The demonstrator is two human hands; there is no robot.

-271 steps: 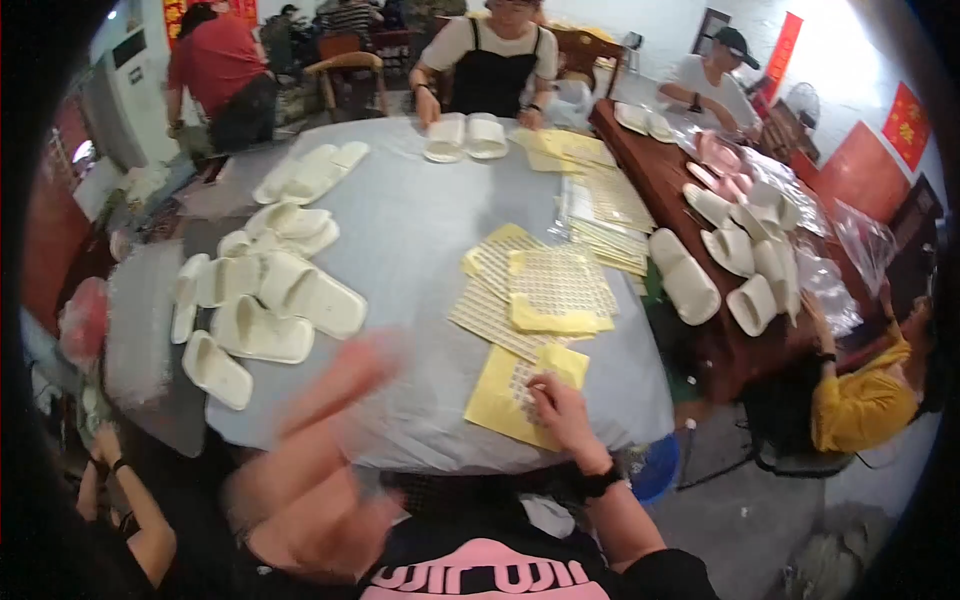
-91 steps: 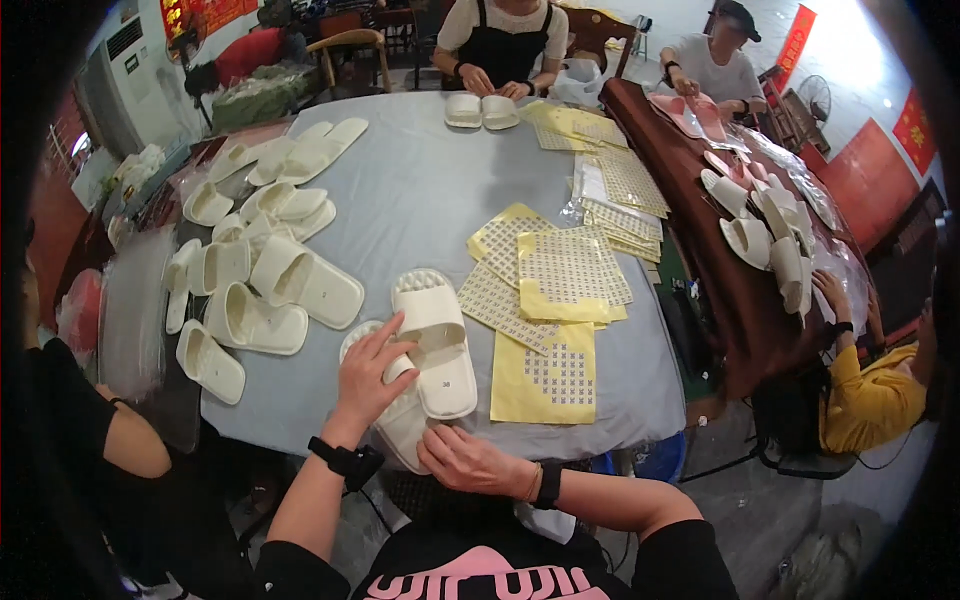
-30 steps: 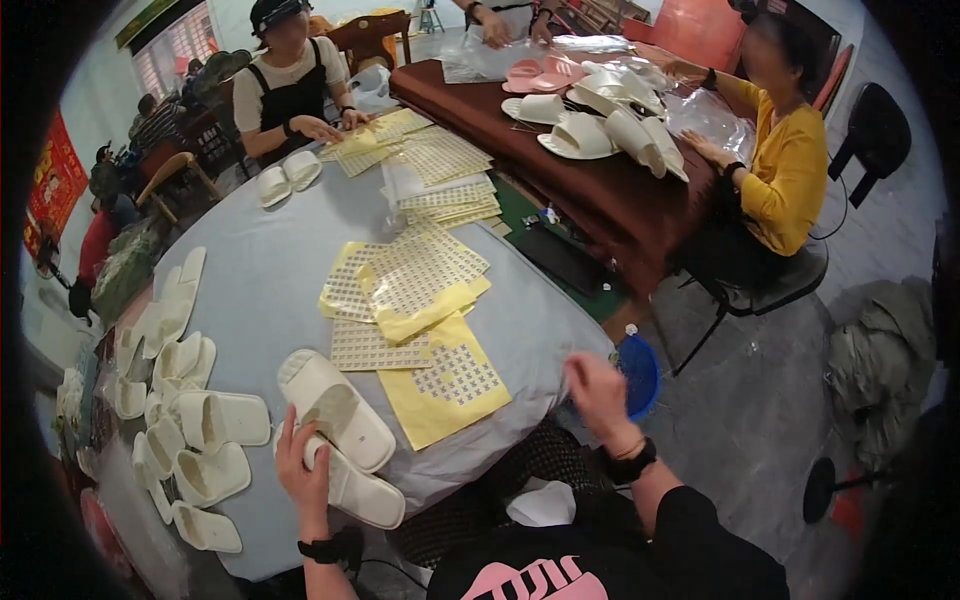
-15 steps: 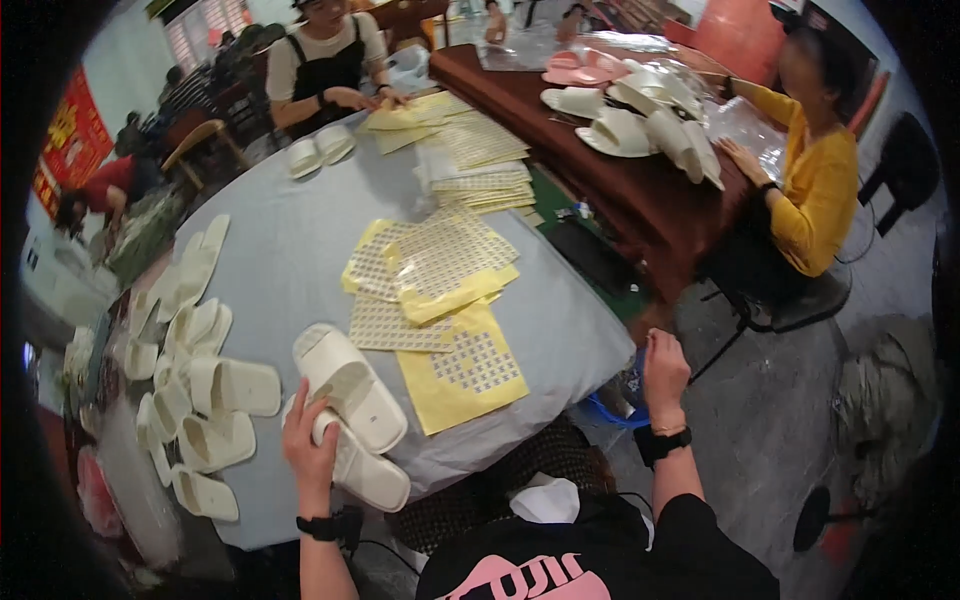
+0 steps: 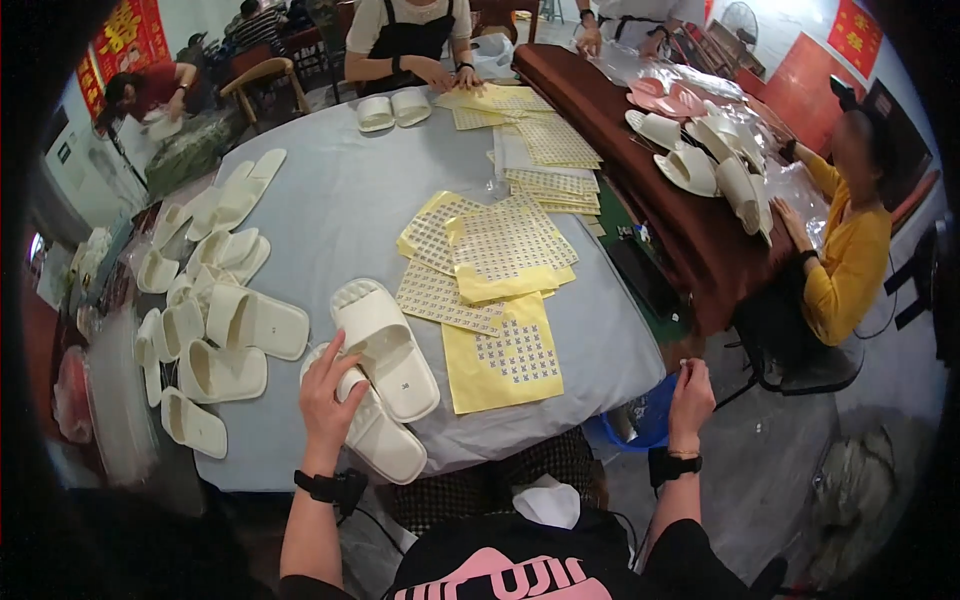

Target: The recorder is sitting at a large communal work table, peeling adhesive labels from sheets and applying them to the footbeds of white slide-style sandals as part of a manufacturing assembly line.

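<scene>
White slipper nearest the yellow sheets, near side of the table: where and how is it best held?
Probably by the right edge of the heel of the white slipper, coming from the right, pinched top and bottom. The heel is flat and open, behind the strap, whereas the left grip and the other slipper crowd its left side.

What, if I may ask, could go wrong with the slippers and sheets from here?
The lower white slipper at the left hand lies by the near edge of the table, so a nudge might tip it off. The yellow label sheets overlap loosely, so a passing sleeve could perhaps shift them.
</scene>
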